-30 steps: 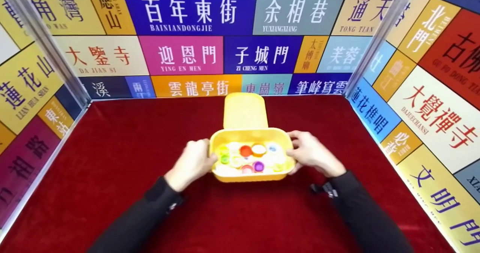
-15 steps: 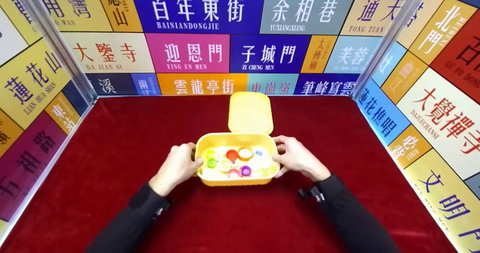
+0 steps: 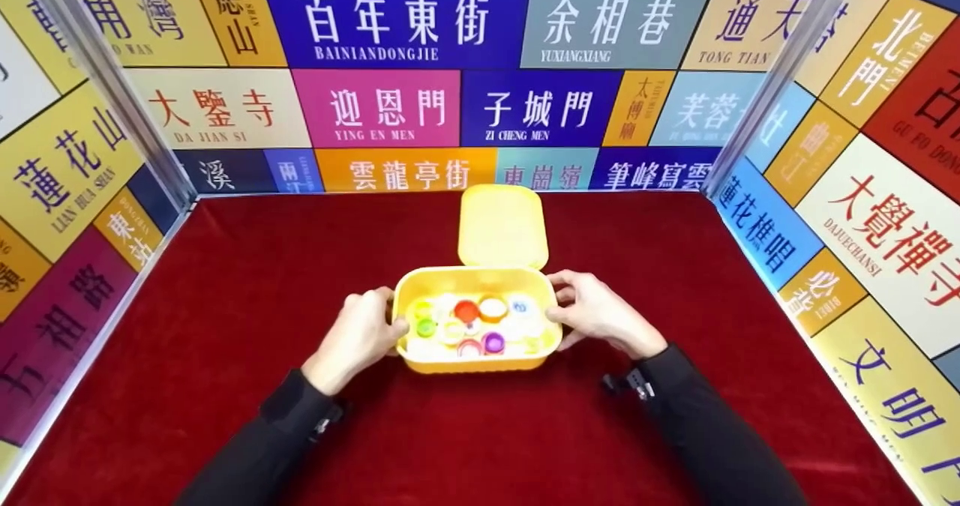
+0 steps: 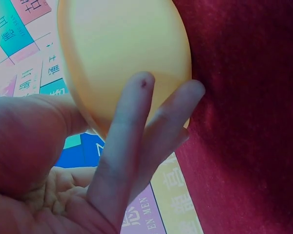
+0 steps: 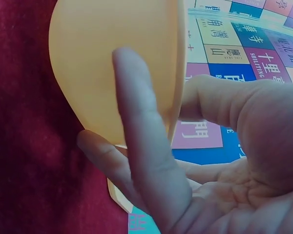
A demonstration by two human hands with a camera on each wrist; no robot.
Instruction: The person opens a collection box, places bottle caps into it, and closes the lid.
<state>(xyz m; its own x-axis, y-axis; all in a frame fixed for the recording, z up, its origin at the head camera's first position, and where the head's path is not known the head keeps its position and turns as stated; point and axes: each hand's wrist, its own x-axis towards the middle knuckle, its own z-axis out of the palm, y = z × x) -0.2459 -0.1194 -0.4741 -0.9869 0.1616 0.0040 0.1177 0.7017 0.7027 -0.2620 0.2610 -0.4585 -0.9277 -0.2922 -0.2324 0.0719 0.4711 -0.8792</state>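
Observation:
A yellow plastic box, without a cover on it, is at the middle of the red cloth in the head view. Several small round pieces lie inside, among them a red piece, a purple piece and a green piece. My left hand grips the box's left end, thumb at the rim and fingers against the outer wall. At the opposite end my right hand holds it likewise, its fingers along the outside. Whether the box touches the cloth is hard to tell.
Just behind the box lies a yellow lid, flat on the red cloth. Printed panels with large characters wall in the back and both sides. Metal posts stand at the back corners.
Both hands have shifted the box left and slightly nearer, so the lid behind it now sits toward its right. Over the last half second hardly anything has moved.

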